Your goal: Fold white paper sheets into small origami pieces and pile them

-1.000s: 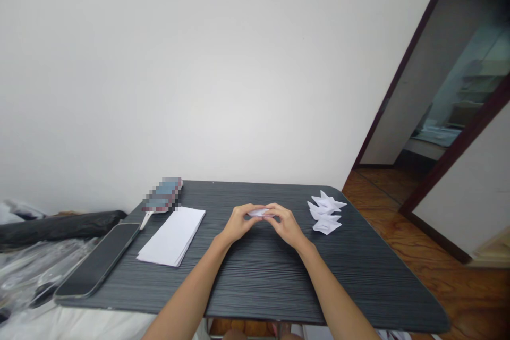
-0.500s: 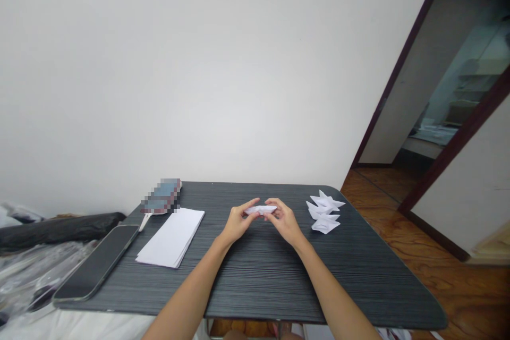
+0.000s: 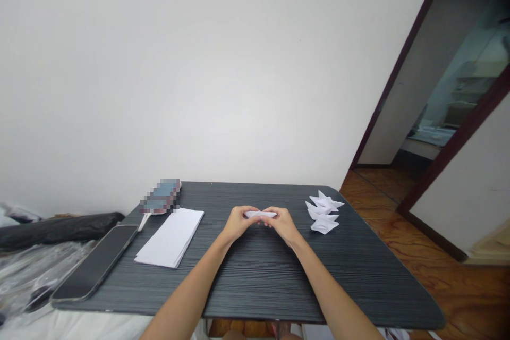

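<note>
My left hand and my right hand meet over the middle of the dark table. Both pinch a small folded piece of white paper, each hand closed on one end of it. The paper is held flat and narrow just above the tabletop. A stack of white paper strips lies to the left of my left hand. A heap of several folded white paper pieces lies to the right of my right hand.
A dark phone lies at the table's left edge, and a blurred-out object sits behind the paper stack. A black roll and clear plastic lie left of the table. A wooden floor and a doorway are on the right.
My fingers, lifted and spread round the paper half a second ago, have closed down and pressed the folded piece flatter. The hands stay in the same place.
</note>
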Demonstrator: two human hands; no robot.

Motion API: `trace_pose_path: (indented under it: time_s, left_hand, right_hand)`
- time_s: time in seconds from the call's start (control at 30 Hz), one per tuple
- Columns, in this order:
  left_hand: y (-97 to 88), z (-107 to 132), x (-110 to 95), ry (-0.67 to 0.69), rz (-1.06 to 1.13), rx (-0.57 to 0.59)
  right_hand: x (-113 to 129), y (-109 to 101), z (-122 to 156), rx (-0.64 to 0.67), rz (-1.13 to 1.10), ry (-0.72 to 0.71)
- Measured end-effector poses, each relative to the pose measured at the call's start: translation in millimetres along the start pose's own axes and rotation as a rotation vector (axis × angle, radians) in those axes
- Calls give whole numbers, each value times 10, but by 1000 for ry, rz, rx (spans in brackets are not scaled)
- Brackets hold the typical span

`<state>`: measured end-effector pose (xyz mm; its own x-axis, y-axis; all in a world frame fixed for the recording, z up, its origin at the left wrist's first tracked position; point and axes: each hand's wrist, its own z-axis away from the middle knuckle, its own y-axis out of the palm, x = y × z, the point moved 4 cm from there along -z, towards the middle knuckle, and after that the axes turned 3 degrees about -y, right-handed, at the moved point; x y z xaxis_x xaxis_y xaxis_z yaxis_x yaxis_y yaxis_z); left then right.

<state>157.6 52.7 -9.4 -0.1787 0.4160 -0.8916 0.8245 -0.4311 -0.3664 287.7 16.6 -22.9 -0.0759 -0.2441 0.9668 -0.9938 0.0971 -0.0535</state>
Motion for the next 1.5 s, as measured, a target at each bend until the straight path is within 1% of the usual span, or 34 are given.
trace_pose_path:
  time_s: [0.1, 0.23, 0.37, 0.43, 0.47, 0.6, 0.7, 0.77, 0.87, 0.97, 1.03, 1.13, 1.23, 1.33, 1.5]
  left_hand:
    - [16, -12, 33, -12, 39, 34]
    - [22, -45, 118, -76, 180, 87]
    - [35, -61, 181, -158, 345, 189]
    - [39, -51, 187, -174, 372, 240]
    - [36, -43, 186, -173, 362, 247]
    - [19, -1, 155, -119, 211, 192]
    - [31, 35, 111, -80, 92, 164]
    - [44, 48, 93, -76, 52, 165]
    - [61, 41, 104, -89, 54, 194]
    - [42, 12, 163, -93, 61, 200]
    - [-4, -7, 222, -101, 59, 174]
    - [-102, -18, 292, -104, 99, 104]
    - [-160, -9, 298, -81, 142, 61]
    - [-135, 9, 257, -51, 167, 62]
    - [-56, 45, 218, -22, 157, 71]
  right_hand:
    - [-4, 0, 0, -3, 4, -7]
    - [-2, -38, -22, 49, 7, -28]
    - [-63, -63, -38, 157, -39, 29]
    - [-103, -61, -40, 195, -58, 56]
    - [-121, -61, -41, 196, -61, 66]
    - [-164, -41, -31, 129, -45, 72]
    - [-143, 15, -6, 135, 0, 10]
    - [-134, 38, 4, 135, 51, -22]
    - [-156, 32, -10, 131, 100, -17]
    - [-196, -13, -39, 152, 112, -6]
    - [-214, -68, -50, 158, 125, -4]
    - [-203, -187, -44, 109, 159, -14]
    - [-146, -250, -17, 102, 210, -43]
    - [-65, -220, 21, 136, 254, -84]
    - [69, -91, 98, 195, 294, -156]
